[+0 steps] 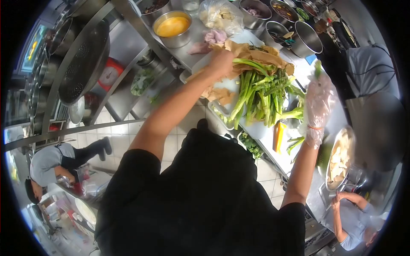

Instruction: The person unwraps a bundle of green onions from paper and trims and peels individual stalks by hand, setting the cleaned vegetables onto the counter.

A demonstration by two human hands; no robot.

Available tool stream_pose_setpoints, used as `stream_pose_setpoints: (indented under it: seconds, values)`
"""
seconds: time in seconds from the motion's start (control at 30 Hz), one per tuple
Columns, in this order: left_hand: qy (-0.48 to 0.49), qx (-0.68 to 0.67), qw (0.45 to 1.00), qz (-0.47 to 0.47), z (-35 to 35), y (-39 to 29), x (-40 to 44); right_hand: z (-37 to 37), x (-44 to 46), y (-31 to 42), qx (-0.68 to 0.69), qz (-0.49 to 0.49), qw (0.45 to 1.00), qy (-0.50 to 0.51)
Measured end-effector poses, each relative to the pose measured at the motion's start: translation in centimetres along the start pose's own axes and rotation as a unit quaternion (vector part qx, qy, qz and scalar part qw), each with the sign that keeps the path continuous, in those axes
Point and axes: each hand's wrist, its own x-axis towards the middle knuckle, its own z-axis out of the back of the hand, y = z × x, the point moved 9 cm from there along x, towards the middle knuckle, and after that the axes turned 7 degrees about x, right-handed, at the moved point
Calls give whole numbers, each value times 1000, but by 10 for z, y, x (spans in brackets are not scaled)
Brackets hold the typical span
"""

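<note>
The left hand (pixel 222 64), grip unclear, meets crumpled brown paper (pixel 256 55) beside leafy green stalks (pixel 267 96); the plastic-gloved right hand (pixel 319 100) pinches a green vegetable piece (pixel 318 68). Light pressure should prevent bruising.

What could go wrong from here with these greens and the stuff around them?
The pink, raw-looking meat lies right beside the brown paper around the green stalks, so juices might reach them. Stalk ends lie near the counter's near edge, so some may slip off if pulled. The metal bowl of yellow liquid stands by the edge too; a bump could spill it.
</note>
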Motion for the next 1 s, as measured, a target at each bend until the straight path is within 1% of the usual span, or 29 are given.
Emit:
stream_pose_setpoints:
  seconds: [0.03, 0.07, 0.1, 0.13, 0.17, 0.2, 0.23, 0.27, 0.3, 0.33, 0.4, 0.43, 0.47, 0.5, 0.53, 0.6, 0.63, 0.7, 0.73, 0.77, 0.8, 0.83, 0.87, 0.9, 0.93, 0.97, 1.0]
  values:
    - [1, 2, 1000, -3, 7, -2, -1, 0, -8, -30, 21, -43, 999, -13]
    - [7, -64, 998, -4, 20, 2, -4, 2, -15, -51, 21, -51, 998, -17]
    - [18, -126, 992, -10, 29, 4, -8, 3, -24, -67, 24, -27, 999, -3]
    - [24, -115, 993, -25, 34, 4, -10, 4, -37, -90, 27, -5, 1000, 6]
    - [80, -265, 961, -6, 29, 5, -15, -25, -57, -127, -29, -59, 992, 111]
    - [136, -406, 904, 15, 25, -1, -20, -53, -81, -163, -91, -98, 966, 220]
    - [145, -397, 906, 1, 29, -13, -26, -53, -106, -170, -51, -52, 980, 186]
    - [160, -404, 901, -12, 36, -28, -34, -44, -114, -156, -12, -1, 989, 148]
    - [171, -412, 895, -23, 42, -45, -39, -31, -122, -157, 17, -29, 994, 108]
    - [174, -407, 896, -31, 52, -65, -45, -13, -125, -148, 4, -21, 998, 56]
    - [163, -389, 907, 20, 63, -88, -62, 5, -134, -142, 53, -95, 994, 10]
    - [125, -360, 924, -20, 65, -98, -65, 13, -134, -126, 80, -81, 993, 12]
    - [135, -350, 927, -27, 73, -113, -72, 23, -131, -113, 107, -68, 992, 8]
    - [88, -265, 959, -47, 100, -129, -84, 32, -127, -99, 111, -23, 993, 7]
    - [35, -177, 981, -71, 130, -146, -94, 41, -124, -89, 171, -26, 985, -9]
    - [-65, -61, 985, -148, 181, -181, -120, 53, -123, -85, 179, -48, 983, 8]
    - [-74, -64, 982, -162, 197, -192, -131, 55, -122, -87, 181, -56, 982, 0]
    - [-85, -63, 979, -175, 225, -209, -146, 55, -114, -99, 251, -76, 964, -34]
    - [-44, -93, 984, -145, 231, -210, -149, 53, -111, -97, 256, -77, 963, -38]
    - [-4, -123, 986, -116, 232, -209, -150, 46, -108, -92, 284, -72, 956, -21]
    - [-6, -117, 986, -116, 235, -210, -150, 40, -104, -89, 311, -66, 948, -3]
    - [-11, -138, 986, -92, 237, -205, -151, 41, -101, -84, 308, -37, 951, -1]
    - [-17, -160, 985, -66, 238, -198, -153, 43, -100, -84, 314, -33, 949, -2]
    - [-14, -178, 983, -41, 238, -190, -155, 26, -100, -91, 503, -119, 854, 57]
    - [-23, -174, 984, -31, 240, -184, -160, 7, -101, -86, 664, -197, 712, 119]
    - [-12, -188, 982, -5, 238, -174, -164, 11, -103, -82, 750, -260, 604, 70]
    - [-1, -204, 979, 22, 237, -165, -170, 10, -95, -81, 769, -279, 569, 82]
